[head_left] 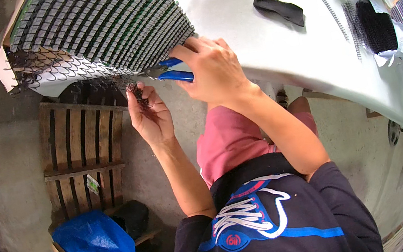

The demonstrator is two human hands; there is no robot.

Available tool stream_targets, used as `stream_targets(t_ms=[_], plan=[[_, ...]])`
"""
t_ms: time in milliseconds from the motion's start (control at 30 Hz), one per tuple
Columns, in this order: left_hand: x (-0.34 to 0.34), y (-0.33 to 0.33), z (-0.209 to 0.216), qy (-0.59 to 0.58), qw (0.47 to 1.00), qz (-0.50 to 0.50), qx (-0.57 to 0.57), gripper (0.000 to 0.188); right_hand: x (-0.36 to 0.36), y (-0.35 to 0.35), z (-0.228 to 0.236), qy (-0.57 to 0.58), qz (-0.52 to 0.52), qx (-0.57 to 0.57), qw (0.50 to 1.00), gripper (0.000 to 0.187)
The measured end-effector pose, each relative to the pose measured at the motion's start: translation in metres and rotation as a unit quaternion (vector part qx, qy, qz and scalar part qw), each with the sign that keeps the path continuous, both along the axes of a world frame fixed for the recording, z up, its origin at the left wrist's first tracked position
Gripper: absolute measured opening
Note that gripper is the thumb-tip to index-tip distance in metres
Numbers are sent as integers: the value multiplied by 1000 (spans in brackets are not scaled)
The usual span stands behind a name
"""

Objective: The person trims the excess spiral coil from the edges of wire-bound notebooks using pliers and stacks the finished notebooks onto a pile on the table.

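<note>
At the table's left end lie many close rows of black wire binding loops point(101, 23) over white and green edges, probably a stack of wire-bound books. Loose black loops point(65, 65) hang out along the near side. My right hand point(216, 68) is closed around blue-handled cutting pliers point(177, 76), their jaws against the near edge of the loops. Just below the jaws, my left hand point(151, 115) pinches a small tangled bunch of black wire point(138, 94) between thumb and fingers.
The white-covered table point(225, 11) carries a black flat pouch-like item point(279, 10), a wire strip point(334, 15) and a black bundle on paper point(376, 24). A wooden pallet point(79, 135) and a blue plastic sheet point(99, 247) lie at the left. Another person's leg point(299, 106) shows beyond the table edge.
</note>
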State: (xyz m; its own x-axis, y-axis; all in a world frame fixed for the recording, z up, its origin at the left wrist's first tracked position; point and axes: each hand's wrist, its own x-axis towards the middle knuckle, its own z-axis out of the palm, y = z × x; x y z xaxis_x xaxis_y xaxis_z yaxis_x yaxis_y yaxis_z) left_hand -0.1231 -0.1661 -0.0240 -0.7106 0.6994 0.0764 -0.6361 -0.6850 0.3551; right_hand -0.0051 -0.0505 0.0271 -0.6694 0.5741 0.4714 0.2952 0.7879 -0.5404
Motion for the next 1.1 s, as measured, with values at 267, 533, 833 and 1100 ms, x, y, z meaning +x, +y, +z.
stream_targets(t_ms=[267, 533, 833, 1100], plan=[[0, 3, 17, -72, 997, -4, 10, 32, -8, -1, -6, 44, -32, 80, 995, 35], [-3, 11, 18, 126, 985, 86, -80, 17, -10, -4, -2, 0, -13, 59, 998, 32], [2, 14, 21, 182, 950, 180, -177, 14, -12, -7, 5, -4, -19, 53, 998, 28], [6, 15, 27, 204, 930, 214, -220, 12, -4, -1, 3, -35, 1, -27, 999, 32]])
